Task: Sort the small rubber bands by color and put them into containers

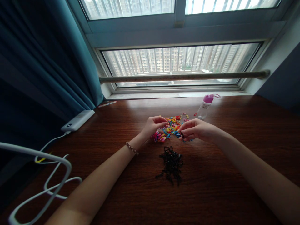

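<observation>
Coloured bands [174, 128] on table [131, 200], pt. hidden by L hand [154, 126]: fingers half-curled, can't tell if gripping. R hand [196, 128]: fingertips pinching a black band [182, 135]. Black pile [172, 164] nearer the body, single pcs. hard to make out. Bottle [203, 109] just behind R hand; white cable [67, 162] cut off, view's L edge.

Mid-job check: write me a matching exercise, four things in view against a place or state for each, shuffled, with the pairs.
1. Right hand
2. Black heap
3. Bottle
4. Bracelet

A. Topped with a pink lid
B. Around the left wrist
C. Between the forearms
D. Holding a small dark piece

Pairs: 1-D, 2-C, 3-A, 4-B
</observation>
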Demonstrator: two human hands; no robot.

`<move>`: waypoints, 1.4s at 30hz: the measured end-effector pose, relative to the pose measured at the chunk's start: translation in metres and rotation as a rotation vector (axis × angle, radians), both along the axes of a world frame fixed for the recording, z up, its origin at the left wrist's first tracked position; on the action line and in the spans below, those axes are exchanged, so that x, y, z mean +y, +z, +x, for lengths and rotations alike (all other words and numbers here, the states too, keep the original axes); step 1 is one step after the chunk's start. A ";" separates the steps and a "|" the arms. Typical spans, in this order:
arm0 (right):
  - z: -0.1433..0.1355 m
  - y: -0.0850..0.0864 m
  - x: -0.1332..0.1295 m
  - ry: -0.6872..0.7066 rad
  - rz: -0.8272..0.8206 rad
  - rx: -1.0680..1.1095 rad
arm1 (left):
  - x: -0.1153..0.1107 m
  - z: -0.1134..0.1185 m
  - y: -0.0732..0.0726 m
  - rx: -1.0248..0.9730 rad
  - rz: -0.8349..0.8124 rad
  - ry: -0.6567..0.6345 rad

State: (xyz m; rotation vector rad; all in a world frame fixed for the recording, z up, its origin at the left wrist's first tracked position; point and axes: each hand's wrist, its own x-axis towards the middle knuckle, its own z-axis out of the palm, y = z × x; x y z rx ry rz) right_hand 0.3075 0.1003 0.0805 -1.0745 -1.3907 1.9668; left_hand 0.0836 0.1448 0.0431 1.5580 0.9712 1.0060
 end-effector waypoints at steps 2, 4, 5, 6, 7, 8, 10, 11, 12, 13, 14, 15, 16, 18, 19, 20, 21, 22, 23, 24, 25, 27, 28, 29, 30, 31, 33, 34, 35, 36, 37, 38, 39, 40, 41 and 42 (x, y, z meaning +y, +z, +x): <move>0.000 0.001 0.000 0.002 0.017 -0.037 | 0.000 0.000 0.000 0.003 0.007 -0.003; -0.003 0.002 -0.002 0.003 0.041 -0.089 | 0.000 0.001 0.000 -0.004 0.004 0.000; -0.005 0.002 -0.004 0.009 0.057 -0.112 | 0.000 0.001 0.000 -0.012 -0.008 0.003; -0.008 0.003 -0.006 0.024 0.072 -0.130 | 0.000 0.001 0.000 -0.020 -0.026 0.006; -0.012 0.003 -0.009 0.054 0.081 -0.142 | 0.000 0.001 0.000 -0.026 -0.045 0.008; -0.015 0.003 -0.012 0.102 0.080 -0.151 | 0.000 0.000 -0.001 -0.026 -0.062 0.011; -0.021 0.002 -0.015 0.211 0.062 -0.182 | 0.000 0.000 0.000 -0.013 -0.077 0.012; -0.022 0.001 -0.015 0.234 0.065 -0.220 | 0.000 0.000 0.000 -0.001 -0.075 0.008; -0.022 0.000 -0.014 0.218 0.092 -0.282 | 0.000 -0.001 0.001 0.008 -0.068 -0.001; -0.020 -0.001 -0.011 0.159 0.152 -0.378 | 0.000 -0.001 0.002 0.020 -0.060 -0.024; -0.016 -0.003 -0.008 0.067 0.244 -0.500 | -0.001 -0.001 0.003 0.035 -0.052 -0.070; -0.011 -0.004 -0.003 -0.037 0.355 -0.646 | -0.003 -0.001 0.005 0.059 -0.048 -0.142; -0.004 -0.005 0.002 -0.135 0.476 -0.807 | -0.006 0.000 0.007 0.095 -0.049 -0.238; 0.010 -0.005 0.010 -0.234 0.639 -1.074 | -0.013 0.001 0.011 0.202 -0.071 -0.464; 0.017 -0.005 0.014 -0.240 0.657 -1.165 | -0.017 0.003 0.013 0.261 -0.084 -0.568; 0.023 -0.005 0.017 -0.231 0.650 -1.222 | -0.020 0.004 0.015 0.312 -0.097 -0.649; 0.028 -0.005 0.019 -0.215 0.625 -1.260 | -0.023 0.006 0.015 0.351 -0.108 -0.699; 0.032 -0.006 0.021 -0.192 0.596 -1.283 | -0.024 0.007 0.015 0.374 -0.112 -0.715; 0.035 -0.007 0.023 -0.173 0.572 -1.297 | -0.024 0.008 0.014 0.385 -0.105 -0.694; 0.036 -0.008 0.024 -0.156 0.549 -1.305 | -0.023 0.008 0.012 0.391 -0.080 -0.637; 0.037 -0.010 0.025 -0.137 0.527 -1.306 | -0.020 0.008 0.009 0.399 -0.034 -0.547; 0.036 -0.015 0.027 -0.090 0.477 -1.276 | -0.012 0.006 0.002 0.442 0.107 -0.329; 0.035 -0.018 0.028 -0.063 0.456 -1.254 | -0.008 0.004 -0.001 0.475 0.179 -0.234; 0.034 -0.020 0.028 -0.041 0.448 -1.236 | -0.004 0.003 -0.004 0.513 0.232 -0.176; 0.033 -0.023 0.029 -0.024 0.456 -1.223 | -0.001 0.001 -0.007 0.547 0.269 -0.142; 0.032 -0.025 0.029 -0.012 0.478 -1.212 | 0.001 0.000 -0.009 0.575 0.291 -0.127; 0.031 -0.029 0.030 -0.002 0.527 -1.192 | 0.003 -0.002 -0.011 0.615 0.309 -0.132; 0.031 -0.030 0.031 -0.002 0.538 -1.178 | 0.003 -0.003 -0.011 0.631 0.310 -0.138; 0.031 -0.030 0.031 -0.002 0.538 -1.164 | 0.003 -0.003 -0.011 0.645 0.309 -0.143; 0.032 -0.030 0.032 -0.010 0.529 -1.156 | 0.003 -0.004 -0.011 0.655 0.307 -0.147; 0.032 -0.030 0.032 -0.024 0.513 -1.153 | 0.003 -0.004 -0.011 0.662 0.302 -0.149; 0.032 -0.028 0.032 -0.043 0.492 -1.149 | 0.004 -0.004 -0.010 0.666 0.297 -0.151; 0.032 -0.026 0.032 -0.062 0.463 -1.137 | 0.004 -0.005 -0.010 0.666 0.292 -0.155; 0.032 -0.024 0.032 -0.083 0.431 -1.116 | 0.005 -0.005 -0.009 0.663 0.286 -0.160; 0.032 -0.021 0.031 -0.103 0.400 -1.084 | 0.005 -0.006 -0.008 0.660 0.276 -0.167; 0.032 -0.019 0.030 -0.119 0.371 -1.050 | 0.006 -0.007 -0.008 0.657 0.263 -0.175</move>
